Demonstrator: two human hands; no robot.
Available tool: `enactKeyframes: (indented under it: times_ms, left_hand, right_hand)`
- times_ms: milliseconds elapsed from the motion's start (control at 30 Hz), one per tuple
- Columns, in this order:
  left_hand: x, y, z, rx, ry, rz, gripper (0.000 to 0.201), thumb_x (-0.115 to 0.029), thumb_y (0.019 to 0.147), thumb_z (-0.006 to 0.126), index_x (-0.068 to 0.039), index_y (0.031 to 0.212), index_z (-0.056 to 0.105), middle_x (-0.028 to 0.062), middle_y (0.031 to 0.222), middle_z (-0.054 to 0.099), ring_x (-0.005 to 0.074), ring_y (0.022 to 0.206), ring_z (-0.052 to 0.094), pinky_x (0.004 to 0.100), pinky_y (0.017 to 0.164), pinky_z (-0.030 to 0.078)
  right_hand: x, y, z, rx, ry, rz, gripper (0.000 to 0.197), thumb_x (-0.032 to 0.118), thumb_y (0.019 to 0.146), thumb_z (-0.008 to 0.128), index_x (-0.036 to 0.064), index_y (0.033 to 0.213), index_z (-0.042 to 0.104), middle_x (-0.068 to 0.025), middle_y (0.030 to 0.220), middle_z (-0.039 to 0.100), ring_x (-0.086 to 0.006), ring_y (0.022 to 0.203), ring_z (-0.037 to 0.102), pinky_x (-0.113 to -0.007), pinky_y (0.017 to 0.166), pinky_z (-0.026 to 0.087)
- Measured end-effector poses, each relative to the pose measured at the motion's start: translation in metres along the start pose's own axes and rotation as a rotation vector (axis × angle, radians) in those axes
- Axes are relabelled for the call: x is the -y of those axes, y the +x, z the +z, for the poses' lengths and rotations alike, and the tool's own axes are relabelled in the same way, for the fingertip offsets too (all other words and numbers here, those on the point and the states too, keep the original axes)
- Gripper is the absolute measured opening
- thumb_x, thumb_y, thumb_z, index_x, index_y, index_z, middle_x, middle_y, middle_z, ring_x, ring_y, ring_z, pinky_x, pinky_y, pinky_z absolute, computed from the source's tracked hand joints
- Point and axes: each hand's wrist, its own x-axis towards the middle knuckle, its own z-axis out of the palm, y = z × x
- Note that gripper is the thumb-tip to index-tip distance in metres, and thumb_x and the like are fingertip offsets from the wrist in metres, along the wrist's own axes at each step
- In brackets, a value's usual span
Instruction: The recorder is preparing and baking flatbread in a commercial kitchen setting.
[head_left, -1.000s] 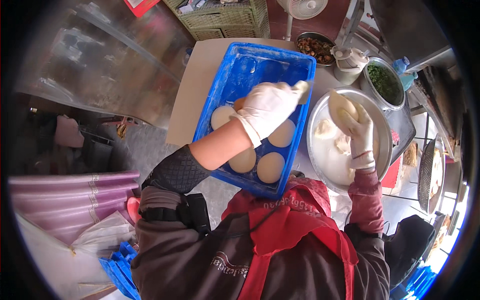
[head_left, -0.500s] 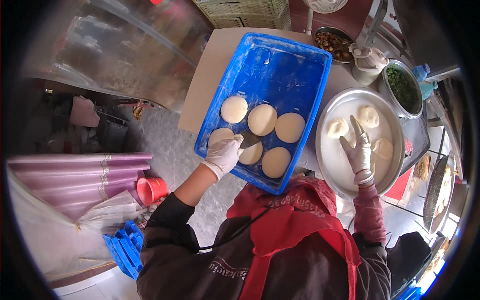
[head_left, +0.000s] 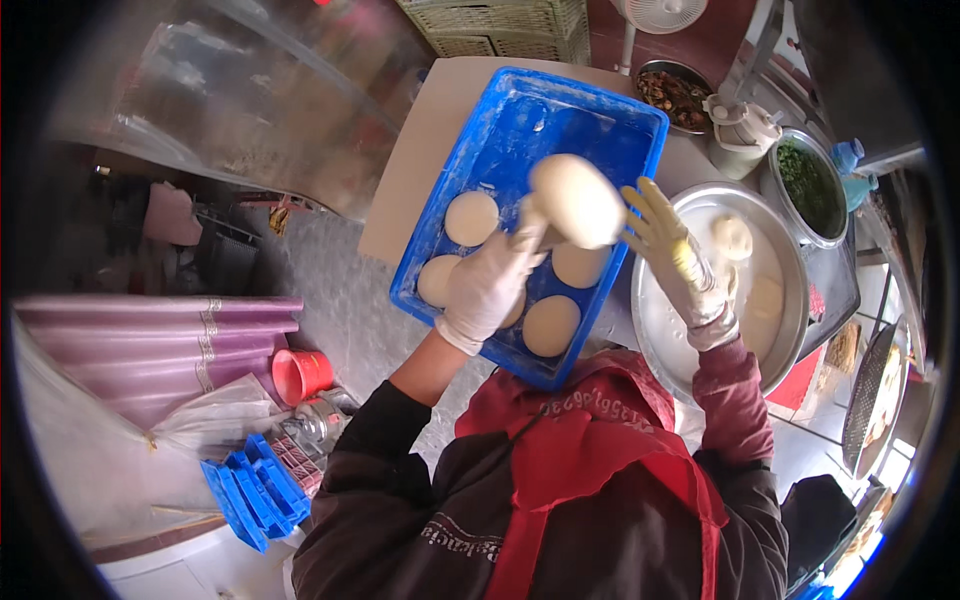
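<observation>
My gloved left hand (head_left: 488, 288) is closed around a flat dark scraper (head_left: 552, 238), mostly hidden now. At its end a round dough piece (head_left: 577, 200), blurred by motion, is raised over the blue tray (head_left: 657, 135). Several other dough rounds stay in the tray's near half, among them one at the left (head_left: 471, 218) and one by the near edge (head_left: 550, 325). Just right of the raised dough, my gloved right hand (head_left: 682, 268) is open, fingers spread, above the rim of a round metal basin (head_left: 690, 345). Softer dough lumps (head_left: 732, 238) lie in the basin.
Behind the basin are a bowl of chopped greens (head_left: 806, 185), a pale jug (head_left: 743, 135) and a bowl of dark filling (head_left: 676, 98). A white fan (head_left: 660, 12) stands beyond the table. On the floor at left sit a red bucket (head_left: 301, 376) and blue crates (head_left: 255, 492).
A dough round has come up out of the tray with my left hand, which moved right and away from me. My right hand has left the basin's middle and moved left toward that dough.
</observation>
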Motion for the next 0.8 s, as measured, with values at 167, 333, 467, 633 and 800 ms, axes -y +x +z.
enactKeyframes:
  times_ms: [167,333,467,633,800]
  left_hand:
    - [-0.024,0.027,-0.02,0.124,-0.133,0.165,0.039,-0.021,0.086,0.063,-0.02,0.124,0.058,0.0073,0.081,0.061,0.0237,0.065,0.061,0.0389,0.059,0.05]
    - [0.028,-0.023,-0.026,0.457,-0.028,-0.404,0.034,-0.024,0.092,0.055,-0.01,0.124,0.056,0.0179,0.092,0.065,0.0352,0.077,0.065,0.0445,0.066,0.05]
    - [0.082,-0.053,-0.016,0.668,0.045,-0.482,0.032,-0.024,0.092,0.054,-0.003,0.116,0.056,0.019,0.093,0.067,0.0376,0.085,0.065,0.0464,0.074,0.051]
    - [0.1,-0.052,0.007,0.759,0.036,-0.459,0.031,-0.024,0.09,0.057,-0.003,0.113,0.057,0.0201,0.092,0.066,0.0366,0.088,0.064,0.0468,0.074,0.05]
    - [0.117,-0.03,0.058,0.413,-0.216,-0.425,0.032,-0.022,0.09,0.058,-0.005,0.118,0.058,0.0203,0.084,0.064,0.0382,0.077,0.062,0.0483,0.068,0.047]
  right_hand:
    - [0.017,0.008,0.01,-0.27,0.008,0.184,0.038,0.004,0.09,0.061,-0.0016,0.126,0.054,-0.0101,0.118,0.062,-0.0171,0.101,0.063,-0.029,0.084,0.052]
    - [0.035,-0.037,-0.04,-0.471,-0.587,0.112,0.043,0.002,0.084,0.065,-0.0015,0.126,0.055,-0.0075,0.114,0.062,-0.0134,0.103,0.058,-0.026,0.09,0.047]
    - [0.025,-0.077,-0.067,-0.344,-1.315,0.269,0.075,0.01,0.078,0.071,0.0038,0.144,0.035,-0.0156,0.127,0.056,-0.0207,0.119,0.051,-0.035,0.102,0.039]
    - [0.003,-0.102,-0.087,-0.644,-1.508,0.1,0.077,0.011,0.079,0.07,0.0065,0.146,0.032,-0.0159,0.14,0.046,-0.026,0.126,0.046,-0.035,0.104,0.038]
    - [0.007,-0.046,-0.022,-0.4,-0.688,0.088,0.059,0.008,0.089,0.061,0.0015,0.143,0.036,-0.012,0.14,0.047,-0.0217,0.127,0.047,-0.033,0.107,0.034]
